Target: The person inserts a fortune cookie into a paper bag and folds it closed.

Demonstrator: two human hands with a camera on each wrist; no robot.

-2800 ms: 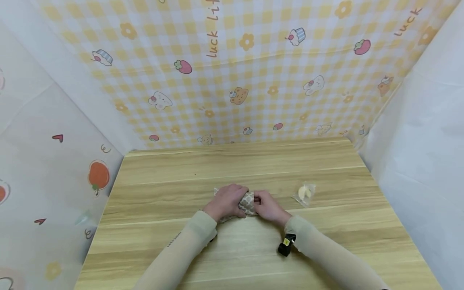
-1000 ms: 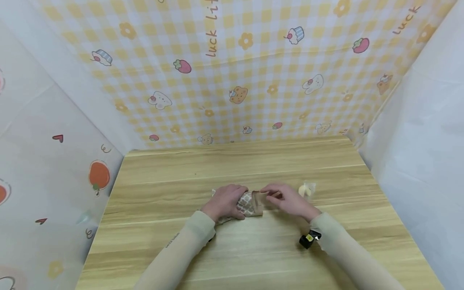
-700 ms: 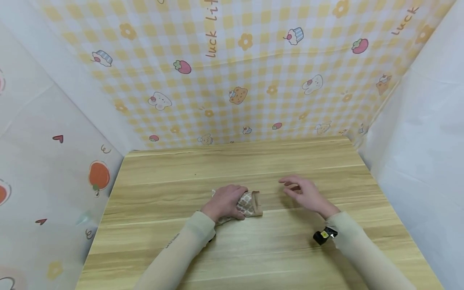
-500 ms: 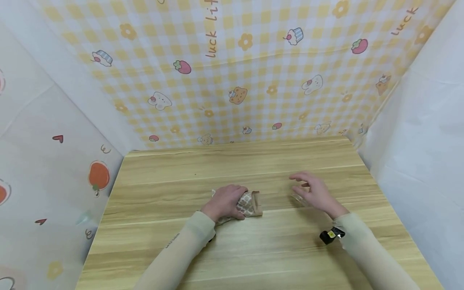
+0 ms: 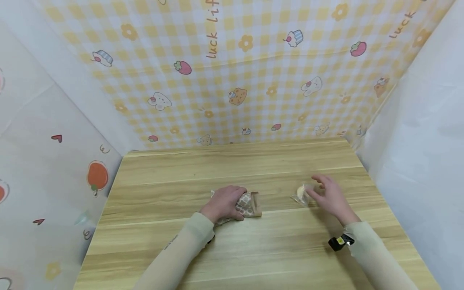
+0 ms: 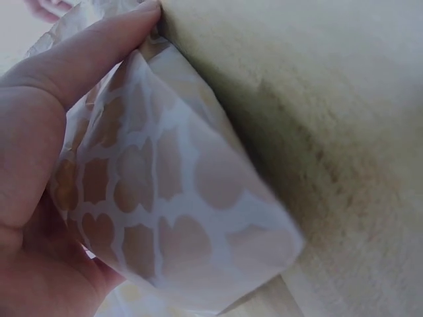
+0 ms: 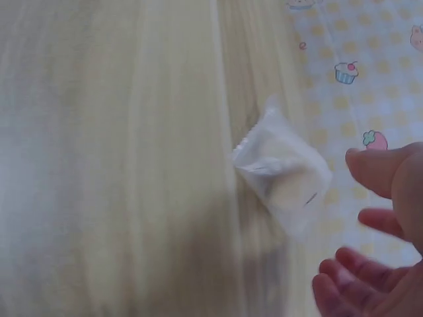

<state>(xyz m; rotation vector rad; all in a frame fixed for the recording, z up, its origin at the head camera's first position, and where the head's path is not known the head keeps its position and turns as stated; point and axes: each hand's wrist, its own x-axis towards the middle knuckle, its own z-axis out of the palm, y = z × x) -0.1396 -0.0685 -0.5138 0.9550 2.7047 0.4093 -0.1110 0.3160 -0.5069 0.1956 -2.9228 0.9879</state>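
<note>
My left hand [image 5: 224,204] grips a paper bag [image 5: 245,204] with a brown-and-white pattern, lying on its side on the table. The bag's rolled, open mouth faces right. In the left wrist view the thumb stretches along the patterned paper [image 6: 178,205], and the other fingers are mostly hidden behind it. My right hand [image 5: 331,200] hovers, fingers parted and holding nothing, just right of a fortune cookie [image 5: 300,192] in a clear wrapper. The right wrist view shows this wrapped cookie [image 7: 287,175] lying apart from the thumb and fingers.
Beneath everything is a wood-grain table [image 5: 232,253]. A yellow checked cloth [image 5: 232,72] hangs along its back edge, with pale sheets at the left [image 5: 54,141] and right [image 5: 417,141]. A small black device [image 5: 340,241] is strapped to the right wrist.
My right hand has left the bag's mouth and moved right, passing over the wrapped cookie to its right side. The bag's rolled mouth is now uncovered. My left hand has stayed on the bag.
</note>
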